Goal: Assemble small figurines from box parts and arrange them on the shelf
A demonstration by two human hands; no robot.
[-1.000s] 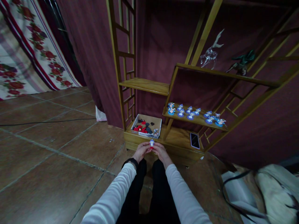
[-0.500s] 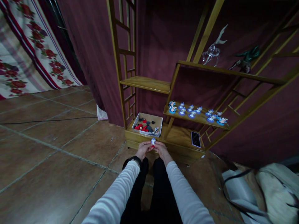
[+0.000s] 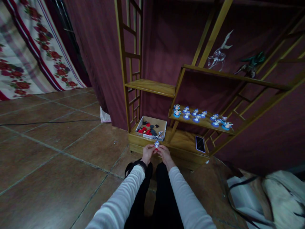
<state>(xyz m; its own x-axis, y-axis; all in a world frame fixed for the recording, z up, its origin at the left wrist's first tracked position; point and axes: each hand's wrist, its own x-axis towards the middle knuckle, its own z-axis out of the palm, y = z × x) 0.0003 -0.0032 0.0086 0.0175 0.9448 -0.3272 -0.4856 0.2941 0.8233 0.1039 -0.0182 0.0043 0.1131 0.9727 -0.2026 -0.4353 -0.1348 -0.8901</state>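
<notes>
My left hand (image 3: 148, 152) and my right hand (image 3: 164, 153) meet in front of me, fingers pinched on a small white and blue figurine with a red base (image 3: 156, 145). They hover just before the bottom board of a wooden shelf unit (image 3: 152, 87). Behind them sits an open cardboard box (image 3: 162, 121) holding red and dark pieces. A row of several similar blue-based figurines (image 3: 196, 114) stands on the low shelf to the right.
A phone (image 3: 199, 143) lies on the bottom board. A glass deer (image 3: 218, 52) and a dark green figure (image 3: 251, 63) stand on the upper shelf. A bag with a black strap (image 3: 267, 197) lies at lower right. Brown tiled floor (image 3: 52, 152) spreads left, crossed by a cable.
The view has shifted slightly; both hands stay together on the figurine, a little further from me toward the shelf.
</notes>
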